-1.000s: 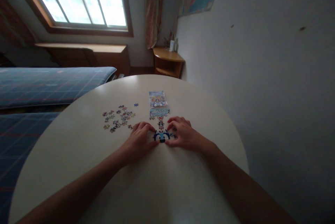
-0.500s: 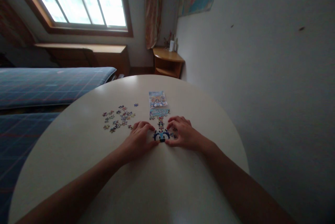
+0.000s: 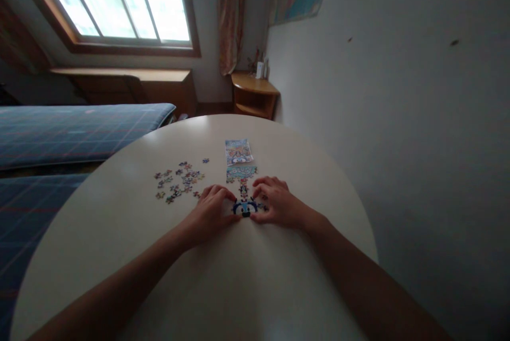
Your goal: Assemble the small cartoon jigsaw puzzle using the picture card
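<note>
A joined jigsaw section with a blue cartoon face [image 3: 245, 208] lies flat on the table between my hands. My left hand [image 3: 213, 211] grips its left side, thumb at the near edge and forefinger at the far edge. Around the right side curl the thumb and forefinger of my right hand [image 3: 275, 203]. Just beyond it runs a narrow strip of joined pieces [image 3: 244, 189], which leads up to a light-blue assembled section [image 3: 241, 172]. A few pieces [image 3: 263, 204] sit partly hidden under my right hand.
Loose jigsaw pieces [image 3: 186, 179] are scattered to the left on the round white table [image 3: 159, 277]. A printed picture sheet [image 3: 238, 151] lies beyond the assembled section. A plaid mattress [image 3: 79, 131] stands left of the table, a wall [image 3: 398, 118] to the right.
The whole view has shifted very slightly. My hands keep the same hold at both sides of the face section, and the pieces show no clear movement.
</note>
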{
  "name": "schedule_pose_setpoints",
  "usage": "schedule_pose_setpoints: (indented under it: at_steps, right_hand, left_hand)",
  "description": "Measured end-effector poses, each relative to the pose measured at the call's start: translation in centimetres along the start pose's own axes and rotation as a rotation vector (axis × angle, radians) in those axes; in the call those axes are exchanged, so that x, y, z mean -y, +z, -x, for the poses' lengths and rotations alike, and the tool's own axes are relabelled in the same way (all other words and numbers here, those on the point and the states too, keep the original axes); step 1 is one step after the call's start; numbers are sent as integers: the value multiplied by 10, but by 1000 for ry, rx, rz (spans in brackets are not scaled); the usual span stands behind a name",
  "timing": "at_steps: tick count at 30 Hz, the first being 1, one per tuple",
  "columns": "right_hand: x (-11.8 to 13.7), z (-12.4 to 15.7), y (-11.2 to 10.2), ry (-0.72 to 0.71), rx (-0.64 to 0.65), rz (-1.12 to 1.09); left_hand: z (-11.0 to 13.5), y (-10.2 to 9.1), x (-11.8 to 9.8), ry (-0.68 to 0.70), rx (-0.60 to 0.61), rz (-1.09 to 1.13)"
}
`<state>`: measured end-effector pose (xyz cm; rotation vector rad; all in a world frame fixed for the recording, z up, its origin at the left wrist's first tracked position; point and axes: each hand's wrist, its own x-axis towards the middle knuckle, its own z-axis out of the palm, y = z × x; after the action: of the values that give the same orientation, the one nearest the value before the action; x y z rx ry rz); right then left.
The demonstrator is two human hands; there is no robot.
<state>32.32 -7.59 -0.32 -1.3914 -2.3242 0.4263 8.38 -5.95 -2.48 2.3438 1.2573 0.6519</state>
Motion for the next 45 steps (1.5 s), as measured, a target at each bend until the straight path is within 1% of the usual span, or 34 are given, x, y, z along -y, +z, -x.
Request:
schedule_pose_setpoints:
  at_steps: [9, 19, 23, 26, 29, 32, 34, 40, 45]
  right_hand:
    - [-2, -1, 0, 24, 5, 11]
    - [-2, -1, 1, 15, -13, 18]
    - [-2, -1, 1, 12, -12, 32]
    - [-2, 0, 1, -1, -13, 39]
    - [-1, 1, 0, -46, -20, 51]
    - [2, 4, -2, -87, -12, 63]
    - [3, 5, -3, -101, 3, 69]
    - [4, 7, -6, -122, 61, 92]
    - [0, 12, -16, -100, 65, 35]
  left_hand:
    - [-8, -3, 3, 1, 19, 2]
    - [-9, -4, 4, 33, 51, -10]
    - [-7, -5, 3, 69, 48, -48]
    - [-3, -7, -3, 98, 29, -69]
    - [3, -9, -12, 185, 22, -91]
    - [9, -9, -18, 261, 38, -162]
    - [10, -8, -19, 273, 54, -195]
    - [9, -9, -17, 283, 78, -202]
    - [10, -8, -16, 286, 88, -246]
